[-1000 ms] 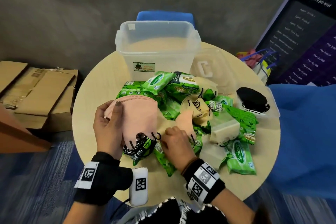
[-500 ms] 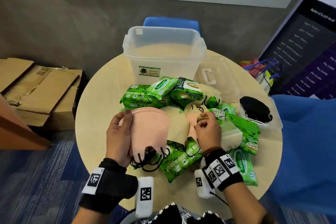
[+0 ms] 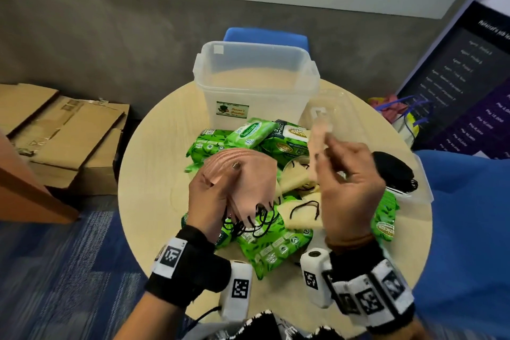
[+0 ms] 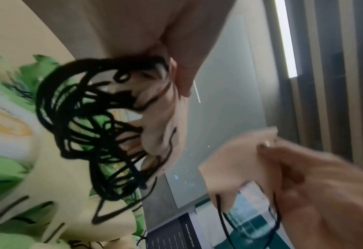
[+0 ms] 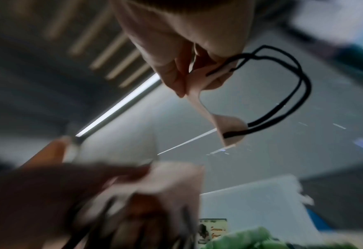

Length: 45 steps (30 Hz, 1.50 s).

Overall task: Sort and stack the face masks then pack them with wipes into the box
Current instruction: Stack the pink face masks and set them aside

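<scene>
My left hand [image 3: 212,201] grips a stack of pink face masks [image 3: 248,176] above the table, their black ear loops [image 4: 95,121] dangling in a tangle. Lifted to its right, my right hand [image 3: 347,174] pinches a single pink mask [image 3: 317,143] by its edge, black loops [image 5: 283,94] hanging free. Cream masks [image 3: 300,182] with black loops lie on the pile of green wipe packs [image 3: 265,246]. A clear plastic box [image 3: 256,85] stands open at the table's far side. Black masks [image 3: 392,168] rest on the clear lid [image 3: 419,196] at the right.
The round wooden table [image 3: 154,163] holds everything. A blue chair [image 3: 265,37] stands behind the box. Flattened cardboard boxes [image 3: 69,130] lie on the floor at the left. A blue cloth-covered shape [image 3: 469,229] and a dark signboard [image 3: 463,83] are at the right.
My right hand picked a pink mask out of the pile and raised it up beside the left hand's stack. The left hand kept hold of the stack and lifted slightly.
</scene>
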{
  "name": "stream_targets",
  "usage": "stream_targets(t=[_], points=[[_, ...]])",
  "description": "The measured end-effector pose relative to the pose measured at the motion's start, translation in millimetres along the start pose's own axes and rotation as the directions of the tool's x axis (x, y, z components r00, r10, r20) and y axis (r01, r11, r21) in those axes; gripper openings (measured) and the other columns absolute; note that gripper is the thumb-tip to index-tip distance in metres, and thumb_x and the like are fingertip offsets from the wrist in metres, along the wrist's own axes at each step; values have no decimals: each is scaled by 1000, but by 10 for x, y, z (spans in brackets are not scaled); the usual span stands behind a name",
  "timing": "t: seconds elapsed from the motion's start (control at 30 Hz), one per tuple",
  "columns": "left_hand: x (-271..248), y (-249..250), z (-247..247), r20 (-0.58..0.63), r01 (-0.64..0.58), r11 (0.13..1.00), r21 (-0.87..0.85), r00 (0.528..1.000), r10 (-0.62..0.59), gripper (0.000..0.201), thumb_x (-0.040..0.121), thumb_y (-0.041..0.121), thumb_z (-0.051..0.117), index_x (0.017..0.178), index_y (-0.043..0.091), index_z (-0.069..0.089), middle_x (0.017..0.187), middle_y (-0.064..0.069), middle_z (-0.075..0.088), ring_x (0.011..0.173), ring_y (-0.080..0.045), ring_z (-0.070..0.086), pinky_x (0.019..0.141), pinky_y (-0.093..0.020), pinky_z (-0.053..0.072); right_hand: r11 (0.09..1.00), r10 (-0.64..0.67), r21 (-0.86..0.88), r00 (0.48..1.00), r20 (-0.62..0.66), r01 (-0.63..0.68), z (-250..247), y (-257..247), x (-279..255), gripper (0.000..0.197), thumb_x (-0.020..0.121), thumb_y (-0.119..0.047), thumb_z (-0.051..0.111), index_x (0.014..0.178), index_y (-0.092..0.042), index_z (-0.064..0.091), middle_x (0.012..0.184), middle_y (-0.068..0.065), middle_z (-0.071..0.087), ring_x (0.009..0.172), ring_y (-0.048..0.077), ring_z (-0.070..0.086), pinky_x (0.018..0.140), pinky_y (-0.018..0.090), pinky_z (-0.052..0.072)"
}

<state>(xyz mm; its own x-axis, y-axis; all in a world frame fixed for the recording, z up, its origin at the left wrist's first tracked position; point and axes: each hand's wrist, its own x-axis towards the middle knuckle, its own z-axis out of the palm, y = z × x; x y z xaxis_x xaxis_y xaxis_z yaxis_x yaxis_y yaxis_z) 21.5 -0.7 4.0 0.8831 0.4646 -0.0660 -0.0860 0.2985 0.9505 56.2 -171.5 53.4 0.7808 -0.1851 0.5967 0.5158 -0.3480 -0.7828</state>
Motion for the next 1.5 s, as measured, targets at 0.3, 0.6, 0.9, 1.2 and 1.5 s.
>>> stream_targets(t=[0.3, 0.6, 0.9, 1.2, 1.5], points=[[-104, 236, 407, 17, -27, 995, -94, 999, 28, 37, 100, 31, 45, 99, 0, 65, 87, -10, 71, 79, -15, 66, 69, -24, 55, 984, -148, -36, 907, 394, 176, 477, -184, -461, 27, 90, -7, 54, 111, 0, 68, 90, 10, 57, 85, 19, 60, 82, 32, 51], [-87, 63, 289, 17, 136, 978, -156, 991, -135, 16, 97, 23, 55, 92, 9, 63, 74, -4, 68, 62, -15, 63, 52, -22, 49, 968, -190, -66, 884, 427, 241, 334, -86, -359, 20, 86, -16, 61, 99, -8, 73, 97, 4, 67, 93, 20, 59, 91, 30, 44], [-108, 16, 244, 2, 37, 997, -61, 999, -37, 30, 94, 22, 55, 118, 39, 58, 124, -16, 60, 102, -23, 59, 93, -47, 49, 943, 323, 27, 933, 160, -332, 119, 95, -191, 55, 77, 2, 73, 126, -17, 56, 92, 3, 60, 63, 11, 56, 63, 19, 49], [-142, -2, 243, 81, -10, 1000, 21, 997, 8, 22, 80, 19, 71, 100, 18, 62, 99, 1, 68, 89, -15, 64, 81, -35, 53, 993, 36, -119, 987, 159, -17, 159, 78, -82, 45, 74, 2, 71, 116, -14, 63, 96, 1, 54, 73, 11, 56, 76, 30, 52], [-125, -60, 208, 62, -64, 992, 104, 996, 58, 13, 86, 22, 59, 97, 21, 65, 99, 8, 68, 91, -9, 61, 82, -26, 49, 990, 61, -136, 778, 626, 32, 113, 153, -34, 39, 88, -21, 50, 123, -12, 63, 108, 1, 62, 101, 14, 59, 92, 29, 46]])
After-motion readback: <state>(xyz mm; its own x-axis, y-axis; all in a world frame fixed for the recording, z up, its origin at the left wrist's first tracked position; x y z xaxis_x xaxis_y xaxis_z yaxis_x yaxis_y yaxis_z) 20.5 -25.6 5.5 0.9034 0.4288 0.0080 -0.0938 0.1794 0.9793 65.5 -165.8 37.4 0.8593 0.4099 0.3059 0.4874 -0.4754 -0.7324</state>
